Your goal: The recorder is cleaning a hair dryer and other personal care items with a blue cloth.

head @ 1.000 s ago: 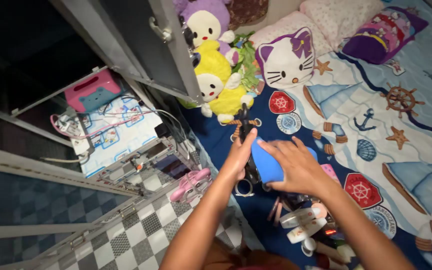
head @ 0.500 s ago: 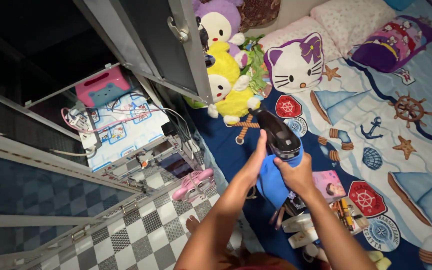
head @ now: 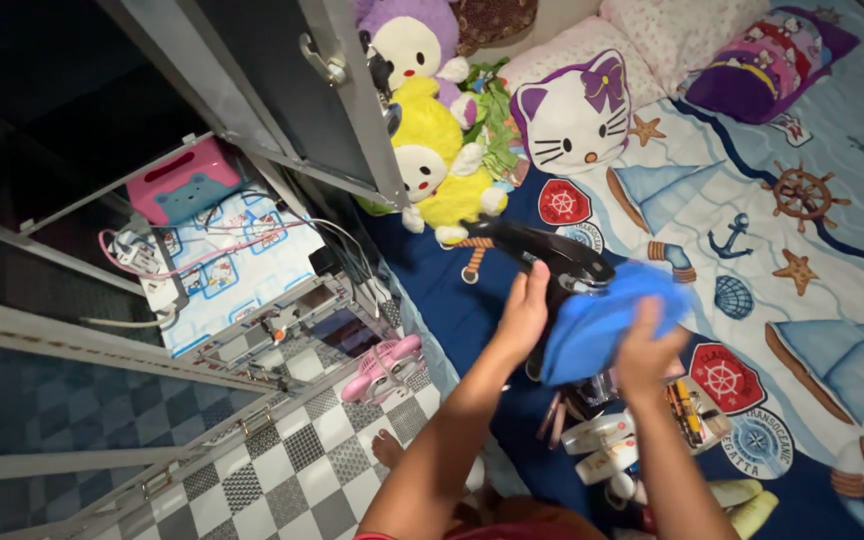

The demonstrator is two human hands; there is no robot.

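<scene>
Bed with a sailing-boat sheet (head: pixel 832 300), left hand (head: pixel 522 318) gripping a black hair dryer (head: pixel 552 262), right hand (head: pixel 644 345) clutching a blue cloth (head: pixel 597 325) against it, both arms stretched forward

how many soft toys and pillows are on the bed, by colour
purple and white soft toy: 1
yellow soft toy: 1
white cat-face pillow: 1
purple pillow: 1
pale floral pillow: 1
Total: 5

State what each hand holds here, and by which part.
Left hand grips the black hair dryer around its handle; right hand presses a bunched blue cloth against the dryer's body.
</scene>
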